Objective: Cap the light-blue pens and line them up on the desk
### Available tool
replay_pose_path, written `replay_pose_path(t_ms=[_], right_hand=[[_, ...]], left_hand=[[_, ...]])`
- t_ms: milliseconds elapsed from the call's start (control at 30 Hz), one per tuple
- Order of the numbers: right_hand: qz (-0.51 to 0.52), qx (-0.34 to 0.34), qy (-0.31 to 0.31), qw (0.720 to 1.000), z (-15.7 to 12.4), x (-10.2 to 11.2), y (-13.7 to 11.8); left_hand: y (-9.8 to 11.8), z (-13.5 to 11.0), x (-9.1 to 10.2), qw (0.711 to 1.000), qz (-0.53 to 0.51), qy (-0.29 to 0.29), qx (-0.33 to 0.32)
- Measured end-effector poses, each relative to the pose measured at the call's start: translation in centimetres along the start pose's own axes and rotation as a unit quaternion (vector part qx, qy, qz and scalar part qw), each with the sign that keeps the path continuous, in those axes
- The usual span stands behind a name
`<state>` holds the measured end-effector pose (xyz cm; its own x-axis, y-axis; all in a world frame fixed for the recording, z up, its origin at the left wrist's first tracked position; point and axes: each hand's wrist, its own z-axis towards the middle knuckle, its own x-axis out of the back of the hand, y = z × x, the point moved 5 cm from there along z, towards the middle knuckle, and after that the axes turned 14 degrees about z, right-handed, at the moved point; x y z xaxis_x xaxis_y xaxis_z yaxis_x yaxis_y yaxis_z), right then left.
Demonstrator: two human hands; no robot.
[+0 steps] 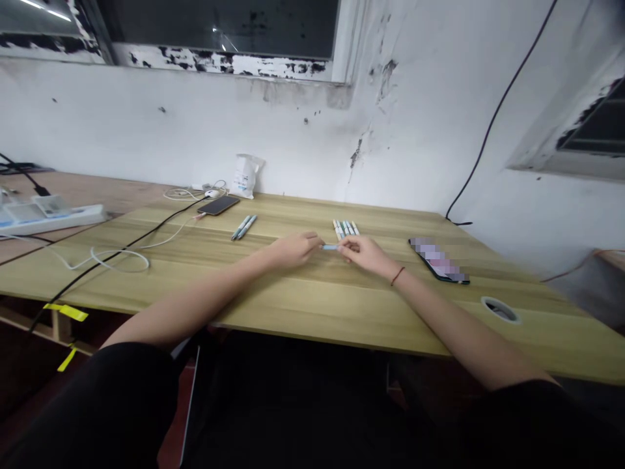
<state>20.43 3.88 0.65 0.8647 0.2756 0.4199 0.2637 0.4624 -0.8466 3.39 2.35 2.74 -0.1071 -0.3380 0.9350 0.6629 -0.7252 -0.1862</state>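
Between my two hands, low over the wooden table (312,306), is a light-blue pen (330,247) lying crosswise. My left hand (299,250) has its fingers closed on the pen's left end. At its right end, my right hand (364,254) pinches it between thumb and fingers; a thin red cord circles that wrist. Just beyond my right hand, several pens (346,228) with white and pale-coloured barrels lie side by side. Farther left, a pair of bluish-green pens (243,228) rests on the table.
A dark phone (219,205) with a white cable lies at the back left, near a white packet (247,174). Another phone (439,259) is on the right, by a round table hole (500,310). A black cable (112,251) crosses the left side toward a power strip (58,218).
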Motion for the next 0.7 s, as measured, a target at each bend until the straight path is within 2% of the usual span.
replay_pose_path(t_ms=[133, 333, 500, 700], right_hand=[[0.037, 0.010, 0.009, 0.999, 0.0, 0.0, 0.2], [0.024, -0.021, -0.009, 0.999, 0.0, -0.2, 0.1], [0.017, -0.021, -0.009, 1.000, 0.0, -0.2, -0.1], [0.088, -0.024, -0.013, 0.996, 0.0, -0.4, 0.6]], left_hand=[[0.1, 0.0, -0.1, 0.998, -0.064, -0.017, -0.009], [0.4, 0.2, 0.2, 0.984, -0.177, 0.011, -0.026], [0.1, 0.2, -0.2, 0.976, -0.217, -0.026, 0.011], [0.1, 0.0, -1.3, 0.950, -0.296, -0.088, 0.036]])
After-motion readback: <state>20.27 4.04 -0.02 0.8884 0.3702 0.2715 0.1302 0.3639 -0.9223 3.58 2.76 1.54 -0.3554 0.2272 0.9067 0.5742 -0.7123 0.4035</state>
